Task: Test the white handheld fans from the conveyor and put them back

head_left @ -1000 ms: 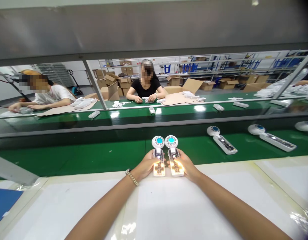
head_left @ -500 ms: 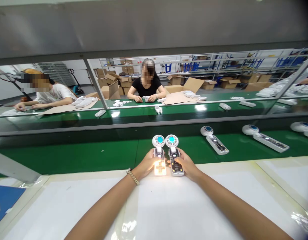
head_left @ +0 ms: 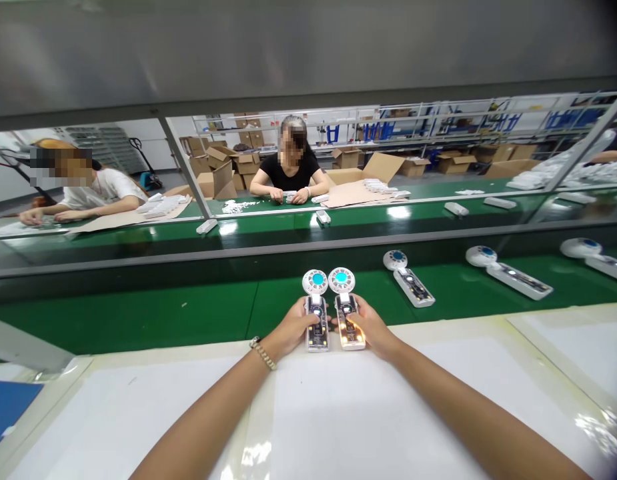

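Note:
My left hand (head_left: 294, 328) is closed round the handle of a white handheld device with a round head (head_left: 317, 337), thumb pressed on its bare circuit board. Its LEDs are dark at this moment. A matching device with a round head (head_left: 349, 333) is gripped in my right hand (head_left: 373, 328), thumb on the board, and orange-yellow light glows in its handle. Both stand side by side, heads pointing away from me, each with a turquoise disc in the middle. They are above the near edge of the green belt (head_left: 198, 307). My fingers behind the handles are mostly hidden.
Similar open-backed devices lie on the belt to the right, the nearest device (head_left: 414, 288) close by. A white-covered worktop (head_left: 338, 413) is in front of me, a blue sheet (head_left: 11, 410) at left. Beyond a metal rail (head_left: 288, 248), two co-workers sit at another green belt with white parts.
The light in the left device has gone out and the right one has lit up. The devices on the near belt have shifted left. My hands have barely moved.

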Demonstrator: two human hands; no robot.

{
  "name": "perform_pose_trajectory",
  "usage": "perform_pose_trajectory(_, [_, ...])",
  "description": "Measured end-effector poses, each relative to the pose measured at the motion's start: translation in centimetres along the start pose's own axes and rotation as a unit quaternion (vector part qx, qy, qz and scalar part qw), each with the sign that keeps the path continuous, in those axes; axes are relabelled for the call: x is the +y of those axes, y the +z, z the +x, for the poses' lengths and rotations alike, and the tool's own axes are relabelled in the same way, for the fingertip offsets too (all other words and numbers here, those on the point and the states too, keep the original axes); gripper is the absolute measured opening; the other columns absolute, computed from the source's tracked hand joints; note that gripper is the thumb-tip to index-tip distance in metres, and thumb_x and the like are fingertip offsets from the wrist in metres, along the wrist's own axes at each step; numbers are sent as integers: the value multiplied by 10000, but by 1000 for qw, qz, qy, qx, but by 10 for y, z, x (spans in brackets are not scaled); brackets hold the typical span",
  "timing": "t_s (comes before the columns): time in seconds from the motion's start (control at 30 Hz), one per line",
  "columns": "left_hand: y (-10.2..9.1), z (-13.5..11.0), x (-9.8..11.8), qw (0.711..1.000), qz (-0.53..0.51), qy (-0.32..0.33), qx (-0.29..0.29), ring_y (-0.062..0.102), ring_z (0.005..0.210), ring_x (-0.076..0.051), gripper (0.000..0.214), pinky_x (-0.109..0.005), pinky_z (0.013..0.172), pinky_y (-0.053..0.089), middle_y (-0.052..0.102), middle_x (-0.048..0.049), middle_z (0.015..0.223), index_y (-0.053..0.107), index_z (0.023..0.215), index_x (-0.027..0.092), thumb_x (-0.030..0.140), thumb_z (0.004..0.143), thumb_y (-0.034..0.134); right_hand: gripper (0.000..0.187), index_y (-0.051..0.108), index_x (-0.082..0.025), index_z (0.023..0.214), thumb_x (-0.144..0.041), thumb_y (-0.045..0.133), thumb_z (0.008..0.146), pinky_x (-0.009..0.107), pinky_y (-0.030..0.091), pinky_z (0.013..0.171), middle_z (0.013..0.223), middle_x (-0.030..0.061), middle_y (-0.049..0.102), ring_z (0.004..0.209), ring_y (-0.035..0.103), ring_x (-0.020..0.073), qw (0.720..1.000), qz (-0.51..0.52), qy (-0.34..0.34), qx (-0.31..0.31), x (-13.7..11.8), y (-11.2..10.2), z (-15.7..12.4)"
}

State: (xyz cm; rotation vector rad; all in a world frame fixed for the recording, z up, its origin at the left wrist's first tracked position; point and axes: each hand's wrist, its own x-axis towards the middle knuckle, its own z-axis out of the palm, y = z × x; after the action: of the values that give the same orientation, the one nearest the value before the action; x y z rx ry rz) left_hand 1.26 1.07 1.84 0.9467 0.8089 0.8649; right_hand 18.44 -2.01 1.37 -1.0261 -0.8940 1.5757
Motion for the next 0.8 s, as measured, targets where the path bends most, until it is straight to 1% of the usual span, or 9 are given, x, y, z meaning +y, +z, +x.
perform_pose_trajectory(0.1, [0, 0, 1, 1000, 3, -6, 0, 631, 801, -200, 353, -369, 723, 510, 598, -62, 892, 498, 956, 151, 44, 635, 601, 468, 412, -239, 1078, -194, 573, 641, 355, 498, 709, 872, 10, 628, 784, 642, 204, 1000, -6, -11, 1, 0, 0, -1])
perform_pose_trajectory(0.23, [-1, 0, 0, 1000, -7, -8, -9, 635, 811, -216, 375, -412, 735, 511, 594, -72, 931, 480, 967, 153, 29, 630, 588, 471, 399, -247, 1074, -213, 587, 644, 377, 498, 718, 858, 6, 623, 768, 643, 206, 1000, 13, -4, -5, 0, -1, -1])
perform_pose_trajectory(0.4, [-1, 0, 0, 1000, -5, -5, -8, 631, 827, -212, 358, -388, 736, 509, 587, -63, 922, 482, 953, 152, 37, 637, 604, 463, 407, -247, 1071, -202, 587, 647, 391, 496, 743, 874, 10, 621, 792, 641, 208, 1000, 12, -9, -7, 1, -2, 1])
perform_pose_trajectory(0.5, [-2, 1, -2, 1000, -5, -1, -12, 628, 825, -201, 356, -377, 738, 506, 585, -65, 940, 486, 956, 153, 40, 642, 609, 486, 399, -247, 1084, -189, 585, 639, 383, 505, 725, 876, 4, 612, 778, 638, 202, 1000, 14, -15, 0, 2, -2, 2])
perform_pose_trajectory(0.6, [-4, 3, -4, 1000, -7, 14, -11, 622, 832, -186, 352, -369, 766, 495, 577, -56, 977, 497, 944, 160, 42, 638, 627, 511, 386, -249, 1098, -189, 591, 634, 371, 513, 703, 866, -3, 605, 763, 637, 198, 1000, 18, -16, -7, 4, -3, 4])
perform_pose_trajectory(0.73, [-4, 2, -3, 1000, -7, 18, -11, 618, 818, -170, 339, -372, 810, 476, 580, -45, 936, 505, 936, 155, 55, 643, 643, 516, 383, -253, 1100, -198, 600, 635, 376, 515, 716, 892, -3, 599, 763, 637, 193, 999, 26, -17, -9, 5, -4, 4])
perform_pose_trajectory(0.8, [-3, 1, -2, 1000, -9, 15, -17, 619, 823, -177, 366, -382, 812, 475, 580, -48, 929, 498, 938, 153, 39, 626, 650, 516, 385, -252, 1095, -197, 606, 633, 383, 514, 718, 899, -1, 597, 776, 637, 199, 999, 33, -15, -13, 5, -4, 4])
